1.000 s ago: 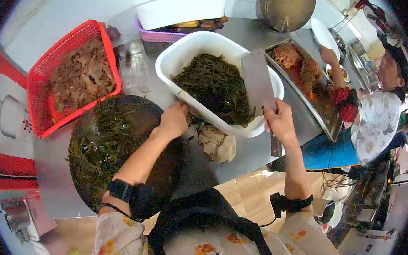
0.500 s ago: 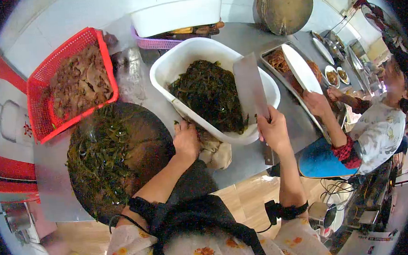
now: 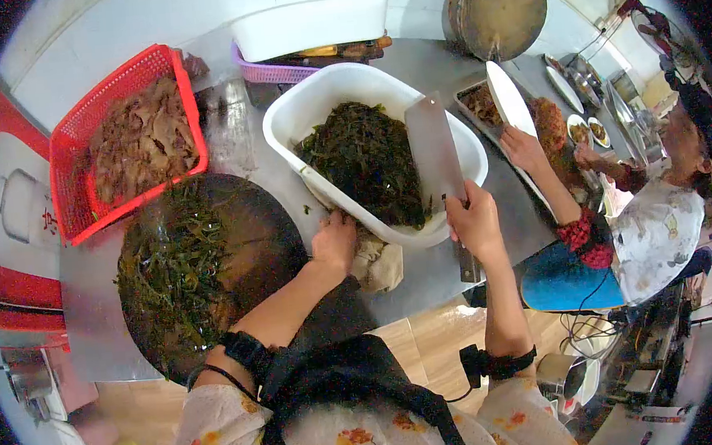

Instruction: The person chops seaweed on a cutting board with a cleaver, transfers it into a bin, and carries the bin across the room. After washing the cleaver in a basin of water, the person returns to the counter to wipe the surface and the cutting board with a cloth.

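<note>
Gripping the cleaver (image 3: pixel 434 145) by its handle, your right hand (image 3: pixel 474 217) is closed near the centre right of the frame. The broad blade points toward the top of the frame, over the right end of the white tub (image 3: pixel 302 118), and the end of the handle shows below your fist. You cannot tell from here whether the blade touches the tub. Your left hand (image 3: pixel 335 242) is at the tub's lower left side, its fingers curled; whether they grip anything you cannot tell. Just beside it, the crumpled cloth (image 3: pixel 378 264) lies on the metal surface (image 3: pixel 498 215).

In front of you, the tub holds a dark green heap of shredded leaves (image 3: pixel 364 163). At the lower left, more green strands (image 3: pixel 177 262) cover the left part of the round chopping board (image 3: pixel 265 284). Above the board, at the upper left of the frame, the red basket (image 3: pixel 199 139) contains brown slices (image 3: pixel 144 139). At the top centre, a white container (image 3: pixel 311 27) rests on a purple basket (image 3: pixel 273 72), and a round wooden block (image 3: pixel 506 10) stands toward the upper right.

At the right, a co-worker's hand (image 3: pixel 526 149) holds a white plate (image 3: pixel 512 105) tilted over a metal tray (image 3: pixel 477 89) of food, with small white dishes (image 3: pixel 581 134) beyond.
</note>
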`<state>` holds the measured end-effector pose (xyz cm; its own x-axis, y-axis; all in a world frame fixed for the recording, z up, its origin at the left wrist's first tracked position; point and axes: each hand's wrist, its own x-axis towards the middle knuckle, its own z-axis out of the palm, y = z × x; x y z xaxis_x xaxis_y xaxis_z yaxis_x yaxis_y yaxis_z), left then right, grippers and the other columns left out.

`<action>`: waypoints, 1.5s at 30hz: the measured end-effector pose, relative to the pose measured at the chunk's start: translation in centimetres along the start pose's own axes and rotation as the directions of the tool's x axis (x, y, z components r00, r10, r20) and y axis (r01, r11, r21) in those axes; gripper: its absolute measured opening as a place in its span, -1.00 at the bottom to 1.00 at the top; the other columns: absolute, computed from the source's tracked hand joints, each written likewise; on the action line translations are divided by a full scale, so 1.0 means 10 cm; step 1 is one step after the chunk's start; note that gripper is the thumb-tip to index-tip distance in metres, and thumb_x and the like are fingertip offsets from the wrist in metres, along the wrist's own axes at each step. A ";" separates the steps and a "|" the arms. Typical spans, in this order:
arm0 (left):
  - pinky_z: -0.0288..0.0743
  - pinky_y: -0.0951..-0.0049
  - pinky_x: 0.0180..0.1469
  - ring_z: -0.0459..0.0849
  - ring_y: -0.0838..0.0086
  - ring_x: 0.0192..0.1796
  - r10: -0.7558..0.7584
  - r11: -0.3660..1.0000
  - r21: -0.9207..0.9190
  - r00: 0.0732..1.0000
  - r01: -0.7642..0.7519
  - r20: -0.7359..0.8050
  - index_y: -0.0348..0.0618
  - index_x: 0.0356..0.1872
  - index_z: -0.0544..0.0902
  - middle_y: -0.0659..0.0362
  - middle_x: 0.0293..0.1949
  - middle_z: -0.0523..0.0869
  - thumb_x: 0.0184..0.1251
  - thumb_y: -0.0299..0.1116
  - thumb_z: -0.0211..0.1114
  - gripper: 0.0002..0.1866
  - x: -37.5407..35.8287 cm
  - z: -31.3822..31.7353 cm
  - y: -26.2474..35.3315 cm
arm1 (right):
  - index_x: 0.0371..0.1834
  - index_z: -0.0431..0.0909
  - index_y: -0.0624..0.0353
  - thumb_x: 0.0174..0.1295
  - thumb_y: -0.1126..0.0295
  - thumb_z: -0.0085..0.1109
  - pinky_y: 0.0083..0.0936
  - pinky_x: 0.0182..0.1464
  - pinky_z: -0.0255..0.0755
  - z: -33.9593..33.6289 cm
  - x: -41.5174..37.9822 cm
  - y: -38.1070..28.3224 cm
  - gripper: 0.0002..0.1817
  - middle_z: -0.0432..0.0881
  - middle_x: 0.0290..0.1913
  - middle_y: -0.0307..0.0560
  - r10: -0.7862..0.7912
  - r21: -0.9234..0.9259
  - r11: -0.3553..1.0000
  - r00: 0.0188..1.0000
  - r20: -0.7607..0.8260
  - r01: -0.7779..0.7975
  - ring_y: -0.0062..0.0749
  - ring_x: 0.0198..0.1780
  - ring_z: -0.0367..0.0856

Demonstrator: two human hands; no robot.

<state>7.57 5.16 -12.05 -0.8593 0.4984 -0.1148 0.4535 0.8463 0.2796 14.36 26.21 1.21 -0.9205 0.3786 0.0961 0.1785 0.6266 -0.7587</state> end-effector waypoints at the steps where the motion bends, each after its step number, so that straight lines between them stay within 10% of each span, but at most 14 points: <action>1: 0.57 0.19 0.00 0.46 0.06 0.16 0.001 1.000 -0.001 1.000 -0.001 0.003 -0.12 -0.06 0.59 0.00 0.11 0.45 0.19 -0.42 0.12 -0.72 0.03 0.10 -0.02 | -0.36 0.44 0.34 0.16 0.50 0.03 -0.56 -0.71 0.24 0.00 0.00 0.02 -0.90 0.44 -0.69 -0.17 -0.030 -0.002 1.000 0.999 -0.011 0.030 -0.57 -0.76 0.38; 17: 0.52 0.19 -0.17 0.66 0.07 -0.23 0.141 0.879 -0.439 0.981 -0.185 -0.131 -0.20 -0.39 0.68 -0.07 -0.39 0.69 -0.03 -0.52 0.19 -0.84 -0.11 -0.70 -0.52 | -0.38 0.45 0.36 0.12 0.45 0.03 -0.48 -0.60 0.38 -0.03 0.01 0.03 -0.85 0.49 -0.67 -0.11 -0.120 -0.206 0.972 0.992 -0.027 0.112 -0.49 -0.72 0.48; 25: 0.51 0.14 0.00 0.54 -0.02 0.02 0.394 0.917 0.084 0.917 -0.389 -0.056 -0.08 -0.11 0.60 -0.06 0.11 0.46 -0.09 -0.47 0.28 -0.61 -0.01 -0.26 -0.32 | -0.34 0.48 0.34 0.12 0.43 0.03 -0.49 -0.58 0.38 -0.02 0.04 0.01 -0.84 0.49 -0.68 -0.13 -0.021 -0.196 0.981 1.000 -0.022 0.017 -0.47 -0.72 0.49; 32: 0.50 0.10 0.06 0.52 -0.03 0.08 0.429 0.895 0.064 0.890 -0.442 0.155 -0.11 -0.03 0.56 -0.10 0.07 0.50 -0.08 -0.43 0.27 -0.55 -0.02 -0.44 -0.38 | -0.27 0.50 0.34 0.12 0.44 0.02 -0.49 -0.58 0.38 -0.04 0.08 0.07 -0.81 0.48 -0.69 -0.12 -0.042 -0.248 0.968 0.999 -0.011 0.037 -0.47 -0.71 0.49; 34: 0.48 0.11 0.08 0.50 -0.01 0.09 0.446 0.870 0.174 0.887 -0.461 0.119 -0.03 -0.03 0.58 -0.06 0.11 0.45 -0.05 -0.43 0.29 -0.57 -0.01 -0.34 -0.37 | -0.21 0.45 0.24 0.09 0.33 0.14 -0.03 -0.22 0.45 -0.05 0.06 -0.06 -0.74 0.59 -0.39 0.29 0.072 -0.211 0.975 0.997 0.009 -0.068 0.23 -0.25 0.58; 41: 0.51 0.17 0.03 0.58 0.01 -0.01 0.196 0.981 -0.027 0.970 -0.194 0.148 -0.09 -0.17 0.65 -0.08 0.00 0.53 0.03 -0.56 0.15 -0.70 -0.03 -0.38 -0.24 | -0.18 0.45 0.24 0.09 0.33 0.13 -0.02 -0.21 0.45 -0.02 0.12 0.00 -0.73 0.60 -0.37 0.27 0.026 -0.256 0.967 0.999 0.019 -0.020 0.22 -0.25 0.58; 43: 0.51 0.17 0.02 0.59 0.02 -0.04 0.167 0.981 -0.121 0.978 -0.152 0.127 -0.12 -0.24 0.67 -0.10 -0.02 0.54 0.01 -0.56 0.17 -0.74 0.02 -0.38 -0.31 | -0.43 0.42 0.32 0.12 0.45 0.04 -0.43 -0.59 0.39 0.01 0.14 0.03 -0.87 0.50 -0.71 -0.07 -0.105 -0.247 0.965 0.993 -0.057 0.087 -0.41 -0.73 0.49; 45: 0.48 0.15 0.01 0.58 -0.02 -0.08 0.292 0.941 -0.181 0.956 -0.287 -0.001 -0.16 -0.37 0.69 -0.10 -0.12 0.60 -0.05 -0.55 0.24 -0.83 0.10 -0.40 -0.42 | -0.43 0.42 0.32 0.12 0.44 0.05 -0.42 -0.59 0.39 0.00 0.17 0.01 -0.87 0.50 -0.70 -0.06 -0.085 -0.254 0.965 0.995 -0.044 0.071 -0.40 -0.72 0.50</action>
<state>3.86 1.31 -9.49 -0.6899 0.7234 -0.0270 0.6306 0.6189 0.4684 12.82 26.89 1.28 -0.9161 0.3536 0.1891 0.1947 0.8045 -0.5611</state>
